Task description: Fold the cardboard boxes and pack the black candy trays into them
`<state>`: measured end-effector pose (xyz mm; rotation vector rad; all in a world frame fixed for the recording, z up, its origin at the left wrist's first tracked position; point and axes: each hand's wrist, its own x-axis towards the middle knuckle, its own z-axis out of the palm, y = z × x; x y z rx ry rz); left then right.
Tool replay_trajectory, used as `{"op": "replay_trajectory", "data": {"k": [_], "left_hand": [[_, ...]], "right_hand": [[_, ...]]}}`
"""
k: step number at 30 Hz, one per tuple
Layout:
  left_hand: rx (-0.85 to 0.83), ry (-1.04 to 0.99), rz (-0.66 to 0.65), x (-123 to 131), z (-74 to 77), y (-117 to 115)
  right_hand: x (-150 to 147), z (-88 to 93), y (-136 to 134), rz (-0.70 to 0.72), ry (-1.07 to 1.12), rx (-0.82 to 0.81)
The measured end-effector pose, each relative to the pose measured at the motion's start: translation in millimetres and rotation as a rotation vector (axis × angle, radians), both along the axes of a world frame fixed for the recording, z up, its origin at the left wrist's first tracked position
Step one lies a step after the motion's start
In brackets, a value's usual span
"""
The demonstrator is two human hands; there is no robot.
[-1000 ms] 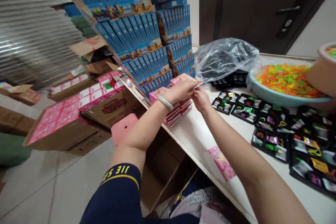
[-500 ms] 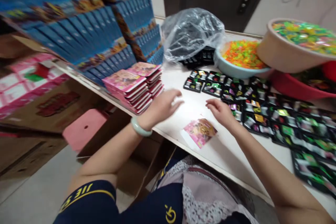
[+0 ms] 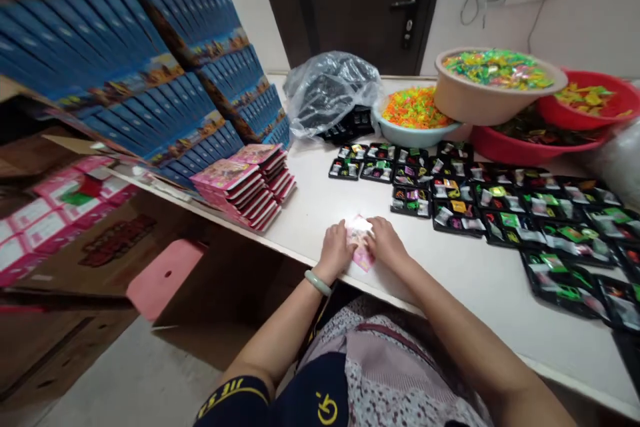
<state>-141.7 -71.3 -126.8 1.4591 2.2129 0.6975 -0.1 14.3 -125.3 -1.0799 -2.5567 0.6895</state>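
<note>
The one head camera looks down and forward from above the wearer's torso (image 3: 395, 353), close over the table (image 3: 317, 203), facing the door (image 3: 350, 7) at twelve o'clock; boxes (image 3: 160, 107) stand at ten, tubs (image 3: 475, 100) at two, the left hand (image 3: 336, 250) near six, the right hand (image 3: 389, 241) near four.

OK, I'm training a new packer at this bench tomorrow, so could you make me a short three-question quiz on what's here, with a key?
1. True or false: the left hand and the right hand are both touching the pink printed sheet.
2. On which arm is the pale bracelet worn?
3. Pick one. The basin standing right beside the clear plastic bag is: A) beige, B) pale blue, C) red.

Key: 1. True. 2. The left. 3. B: the pale blue basin.
</note>
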Motion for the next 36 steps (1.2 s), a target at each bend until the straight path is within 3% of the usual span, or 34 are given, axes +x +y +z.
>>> {"op": "replay_trajectory", "data": {"k": [6,9,12,16,18,21,24,29,36], "left_hand": [[-0.059,-0.166,0.027,-10.2,10.1,11.3],[-0.034,-0.255,-0.012,-11.6,25.5,11.4],[0.074,-0.277,-0.080,-5.5,46.7,7.7],[0.325,-0.163,-0.368,9.1,67.6,5.2],[0.367,-0.105,-0.503,16.1,72.0,6.5],[0.374,-0.014,-0.579,22.8,75.6,9.2],[0.347,0.066,-0.587,26.4,81.7,10.6],[0.279,0.168,-0.563,28.7,94.2,14.6],[0.366,0.056,-0.604,19.5,99.1,16.5]], "right_hand": [[10.5,-19.8,13.6,-0.068,0.046,-0.121],[14.3,-25.3,18.8,-0.143,0.256,-0.269],[29.4,-12.6,24.2,-0.173,0.490,-0.505],[59.8,15.5,29.3,-0.006,0.422,-0.687],[72.1,23.8,27.3,0.022,0.375,-0.706],[82.1,26.2,18.1,-0.037,0.434,-0.749],[83.7,22.4,9.9,-0.084,0.475,-0.740],[77.5,18.0,14.7,-0.083,0.477,-0.535],[67.5,44.4,13.6,-0.127,0.491,-0.548]]}}
